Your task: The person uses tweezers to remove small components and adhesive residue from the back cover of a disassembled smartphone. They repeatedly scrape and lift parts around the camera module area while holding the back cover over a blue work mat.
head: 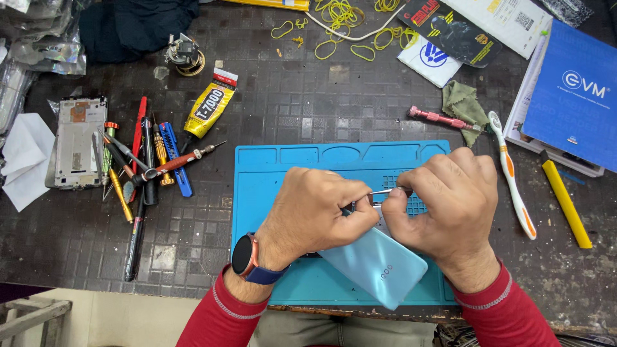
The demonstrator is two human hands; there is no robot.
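Note:
A light blue smartphone (379, 266) lies back-up and tilted on a blue work mat (270, 173). My left hand (315, 215), with a watch on its wrist, covers the phone's upper end and presses it down. My right hand (450, 205) pinches a thin metal tool (385, 191), whose tip points left toward my left fingers at the phone's top edge. The top part of the phone is hidden under both hands.
Several screwdrivers and tweezers (144, 160) lie left of the mat beside a bare phone frame (76, 141) and a yellow glue tube (209, 109). A toothbrush (514, 180), pink screwdriver (440, 119), green cloth (464, 106), yellow cutter (565, 199) and blue box (572, 96) sit to the right. Yellow rubber bands (340, 26) are at the back.

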